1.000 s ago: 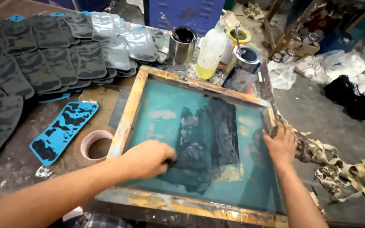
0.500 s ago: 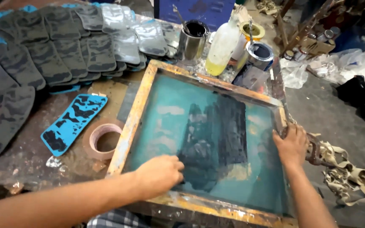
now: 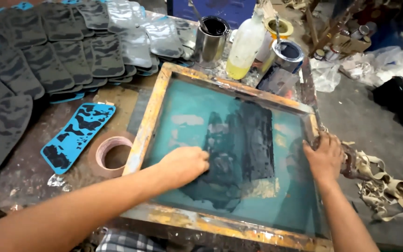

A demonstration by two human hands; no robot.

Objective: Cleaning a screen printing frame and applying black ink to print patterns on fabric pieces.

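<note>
Head view: both hands on a wooden-framed printing screen (image 3: pixel 151 122) at the table's near right.
Left hand (image 3: pixel 186 164) curled together, pressing on the dark ink patch (image 3: pixel 243 149) mid-mesh. Right hand (image 3: pixel 323 157) clamped on the frame's right edge. Blue patterned insole (image 3: pixel 78 135) and tape roll (image 3: pixel 113 152) just left.

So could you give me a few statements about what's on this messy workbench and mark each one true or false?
1. The left hand rests on the dark ink patch inside the wooden screen frame. True.
2. The right hand holds a brush. False: it grips the frame's right edge.
3. A blue sole-shaped piece lies left of the frame. True.
4. The tape roll sits on the screen. False: it lies on the table beside the frame.
</note>
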